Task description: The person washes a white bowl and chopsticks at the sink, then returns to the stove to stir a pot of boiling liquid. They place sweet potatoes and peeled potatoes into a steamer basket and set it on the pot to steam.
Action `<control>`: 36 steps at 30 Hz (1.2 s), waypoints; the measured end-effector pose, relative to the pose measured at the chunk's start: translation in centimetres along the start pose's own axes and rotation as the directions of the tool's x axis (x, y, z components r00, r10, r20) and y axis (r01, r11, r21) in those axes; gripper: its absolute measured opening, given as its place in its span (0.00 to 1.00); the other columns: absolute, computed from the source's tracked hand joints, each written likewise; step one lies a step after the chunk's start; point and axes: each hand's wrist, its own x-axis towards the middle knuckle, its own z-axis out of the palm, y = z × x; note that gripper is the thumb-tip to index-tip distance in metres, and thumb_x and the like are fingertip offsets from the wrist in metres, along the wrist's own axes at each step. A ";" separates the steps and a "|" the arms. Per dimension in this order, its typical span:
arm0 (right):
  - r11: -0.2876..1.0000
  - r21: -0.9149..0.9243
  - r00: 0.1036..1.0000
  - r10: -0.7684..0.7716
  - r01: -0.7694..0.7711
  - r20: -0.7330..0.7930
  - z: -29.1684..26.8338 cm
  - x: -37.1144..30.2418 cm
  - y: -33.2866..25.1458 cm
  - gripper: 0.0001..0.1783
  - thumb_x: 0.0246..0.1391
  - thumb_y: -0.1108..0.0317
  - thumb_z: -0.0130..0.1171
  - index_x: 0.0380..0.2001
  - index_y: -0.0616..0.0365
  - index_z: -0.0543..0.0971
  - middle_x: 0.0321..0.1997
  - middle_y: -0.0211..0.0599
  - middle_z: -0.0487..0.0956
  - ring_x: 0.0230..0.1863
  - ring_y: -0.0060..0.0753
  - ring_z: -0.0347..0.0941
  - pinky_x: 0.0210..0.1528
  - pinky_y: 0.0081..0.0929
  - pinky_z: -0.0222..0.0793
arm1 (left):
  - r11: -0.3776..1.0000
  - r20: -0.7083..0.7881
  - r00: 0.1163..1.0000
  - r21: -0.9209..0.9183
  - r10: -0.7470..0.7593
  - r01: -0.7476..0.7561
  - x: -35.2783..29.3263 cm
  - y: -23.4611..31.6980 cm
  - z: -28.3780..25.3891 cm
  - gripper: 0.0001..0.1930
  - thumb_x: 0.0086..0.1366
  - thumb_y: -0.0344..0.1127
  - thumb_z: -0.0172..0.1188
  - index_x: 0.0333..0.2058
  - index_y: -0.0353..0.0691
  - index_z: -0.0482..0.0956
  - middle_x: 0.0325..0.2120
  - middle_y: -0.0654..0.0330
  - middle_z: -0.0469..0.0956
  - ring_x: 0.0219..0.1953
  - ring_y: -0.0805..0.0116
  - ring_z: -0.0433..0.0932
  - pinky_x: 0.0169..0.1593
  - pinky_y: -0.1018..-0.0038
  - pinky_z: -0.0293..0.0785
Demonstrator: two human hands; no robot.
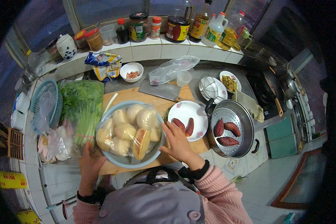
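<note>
Tiled kitchen surface [145, 52], crowded to its back edge with bottles and jars. Wooden cutting board [153, 99] across the middle. On the board's front edge, pale blue round plastic basin [128, 161] holding a clear bag of pale steamed buns [128, 130]; round, so no long axis, mouth upward. Step in hand, judging by the grip: steadying or shifting the basin. Any lift calls for an even pull, rim kept level. Left hand [90, 159] curled around the near-left rim. Right hand [177, 142] spread against the right rim, beside a white flowered plate [188, 120].
</note>
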 end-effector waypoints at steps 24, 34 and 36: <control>0.895 0.437 0.996 -0.084 0.093 -0.039 0.4 5.8 -1.7 0.44 0.42 0.59 0.66 0.62 0.57 0.60 0.53 0.51 0.70 0.54 0.49 0.66 0.56 0.38 0.60 | 0.879 -0.014 0.991 -0.465 -0.133 0.112 7.0 6.4 2.8 0.25 0.64 0.41 0.55 0.55 0.33 0.65 0.41 0.58 0.74 0.41 0.72 0.74 0.44 0.77 0.71; 0.942 0.303 0.987 0.119 -0.145 0.104 -1.2 7.0 -3.3 0.27 0.59 0.52 0.47 0.56 0.57 0.68 0.51 0.53 0.71 0.46 0.49 0.73 0.48 0.37 0.68 | 0.932 0.169 0.920 0.142 -0.355 0.333 7.9 6.1 1.2 0.25 0.64 0.52 0.51 0.49 0.36 0.71 0.37 0.53 0.76 0.35 0.58 0.76 0.42 0.68 0.72; 0.958 0.273 0.996 0.080 -0.085 0.028 -1.2 6.6 -3.1 0.26 0.56 0.55 0.51 0.53 0.58 0.70 0.51 0.51 0.71 0.46 0.49 0.73 0.47 0.38 0.68 | 0.942 -0.112 0.993 0.331 -0.025 0.061 7.2 6.8 1.5 0.23 0.62 0.50 0.54 0.45 0.36 0.73 0.38 0.51 0.75 0.36 0.53 0.75 0.42 0.64 0.72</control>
